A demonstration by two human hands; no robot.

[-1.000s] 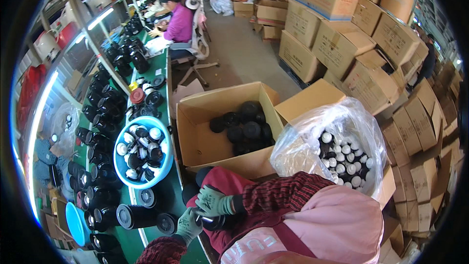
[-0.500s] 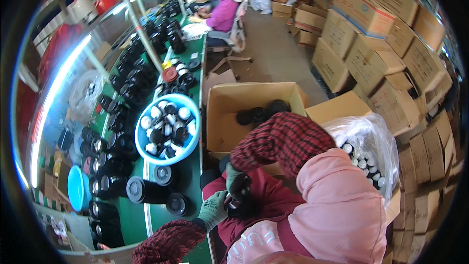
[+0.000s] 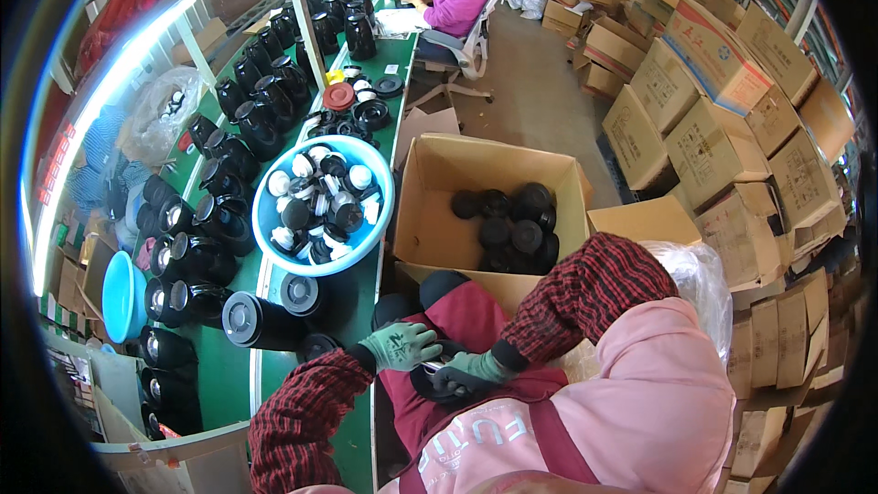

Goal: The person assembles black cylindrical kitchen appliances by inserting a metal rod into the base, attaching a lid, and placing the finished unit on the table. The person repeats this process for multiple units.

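Note:
Both my hands wear green-grey gloves and meet over my lap. My left hand (image 3: 402, 346) and my right hand (image 3: 468, 372) close together on a small black round part (image 3: 428, 382), mostly hidden between them. A black cylinder (image 3: 261, 320) lies on its side on the green bench just left of my left hand. Beyond it stands a blue bowl (image 3: 377, 210) holding several black and white caps. In front of my knees an open cardboard box (image 3: 439, 220) holds several black round lids.
Rows of black jugs (image 3: 256, 101) line the green bench (image 3: 366, 293). A clear plastic bag (image 3: 709, 288) sits at my right behind my arm. Stacked cartons (image 3: 722, 128) fill the right side. A person in purple (image 3: 457, 0) sits at the far end.
My right arm has swung in from the plastic bag across my body, and its hand has joined the left over my lap. The view has tilted downward and left.

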